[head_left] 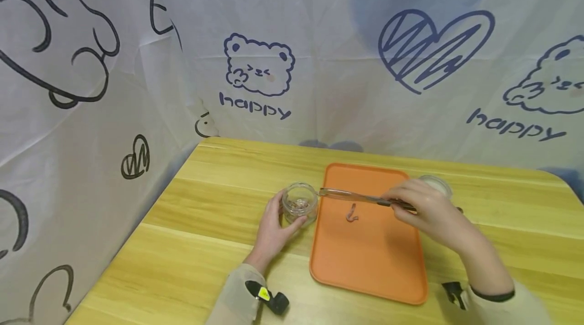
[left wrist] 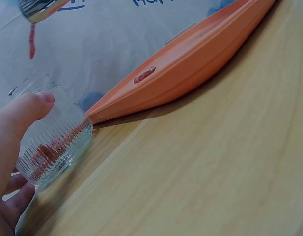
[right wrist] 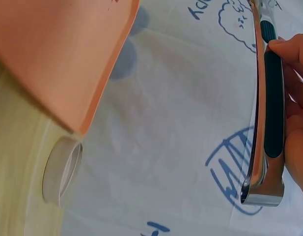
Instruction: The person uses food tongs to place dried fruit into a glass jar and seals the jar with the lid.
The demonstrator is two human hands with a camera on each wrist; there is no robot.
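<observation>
on the table [head_left: 182, 233] we've got a glass jar [head_left: 300, 212] of reddish bits [left wrist: 50, 153], our left hand [head_left: 271, 231] wrapped round it. our right hand [head_left: 429, 208] grips metal tongs [head_left: 353, 195], a reddish strip [left wrist: 32, 44] dangling from them. another piece [head_left: 351, 216] lies on the orange tray [head_left: 360, 261].

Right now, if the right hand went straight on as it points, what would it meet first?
Its tongs would probably reach the glass jar first; the left wrist view shows them above its rim, so they might pass over.
</observation>
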